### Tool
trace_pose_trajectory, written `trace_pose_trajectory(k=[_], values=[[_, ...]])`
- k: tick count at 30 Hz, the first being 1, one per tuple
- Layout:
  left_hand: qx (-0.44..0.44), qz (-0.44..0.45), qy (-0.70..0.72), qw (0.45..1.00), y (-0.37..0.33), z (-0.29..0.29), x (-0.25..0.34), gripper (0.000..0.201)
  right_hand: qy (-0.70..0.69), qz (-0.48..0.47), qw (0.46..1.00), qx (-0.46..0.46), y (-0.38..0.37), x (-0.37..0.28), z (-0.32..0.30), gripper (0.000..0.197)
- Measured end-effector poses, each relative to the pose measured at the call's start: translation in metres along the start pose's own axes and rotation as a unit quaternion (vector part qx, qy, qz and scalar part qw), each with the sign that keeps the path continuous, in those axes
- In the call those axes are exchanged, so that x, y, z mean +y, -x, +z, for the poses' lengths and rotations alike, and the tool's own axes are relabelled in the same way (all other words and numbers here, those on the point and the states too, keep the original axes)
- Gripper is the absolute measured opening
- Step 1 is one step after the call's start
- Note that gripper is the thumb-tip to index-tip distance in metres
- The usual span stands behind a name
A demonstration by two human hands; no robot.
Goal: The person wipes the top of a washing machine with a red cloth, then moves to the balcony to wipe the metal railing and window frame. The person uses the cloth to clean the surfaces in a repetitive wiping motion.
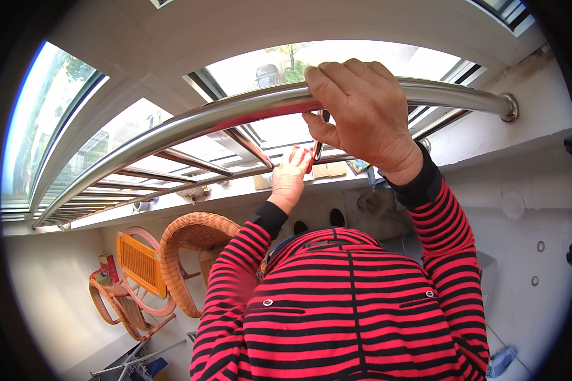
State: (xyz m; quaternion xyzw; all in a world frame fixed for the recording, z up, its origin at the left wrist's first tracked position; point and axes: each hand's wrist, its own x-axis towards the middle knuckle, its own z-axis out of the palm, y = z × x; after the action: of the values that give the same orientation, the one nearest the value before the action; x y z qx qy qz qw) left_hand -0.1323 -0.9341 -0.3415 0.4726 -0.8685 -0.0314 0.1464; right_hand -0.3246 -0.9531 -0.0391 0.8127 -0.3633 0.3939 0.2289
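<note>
Windows point(243, 68): beyond the steel top rail point(248, 105).
Right hand point(365, 117): gripping the top rail.
Left hand point(288, 181): below the top rail, grasping a red cloth point(307, 161) beside an upright bar point(318, 149).
Wiping: apparently the step in hand; next move calls for cloth pressure along the upright bar.

Pale ledge point(232, 190), brown cardboard point(330, 170) on it

Right hand point(365, 117) on top rail point(235, 106), left hand point(289, 178) lower near a post point(251, 148), window point(388, 58) beyond, chairs point(171, 263) at left.
</note>
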Motion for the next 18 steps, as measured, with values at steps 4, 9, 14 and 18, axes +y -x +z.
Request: trace_pose_trajectory(k=[4, 9, 14, 18], values=[[-0.042, 0.002, -0.078, 0.996, 0.02, -0.009, -0.009, 0.054, 0.009, 0.009, 1.0, -0.011, 0.0, -0.002, 0.0, 0.038], [-0.041, -0.012, 0.018, 0.999, -0.008, 0.001, -0.002, 0.055, 0.024, 0.012, 0.999, -0.022, 0.001, -0.005, -0.002, 0.038], [-0.044, -0.014, 0.039, 0.998, 0.009, -0.008, -0.009, 0.06, 0.019, 0.012, 1.0, -0.019, -0.001, -0.006, -0.003, 0.039], [-0.028, 0.0, 0.022, 0.999, 0.011, -0.006, -0.013, 0.059, 0.032, 0.012, 0.999, -0.024, 0.001, -0.006, -0.002, 0.041]])
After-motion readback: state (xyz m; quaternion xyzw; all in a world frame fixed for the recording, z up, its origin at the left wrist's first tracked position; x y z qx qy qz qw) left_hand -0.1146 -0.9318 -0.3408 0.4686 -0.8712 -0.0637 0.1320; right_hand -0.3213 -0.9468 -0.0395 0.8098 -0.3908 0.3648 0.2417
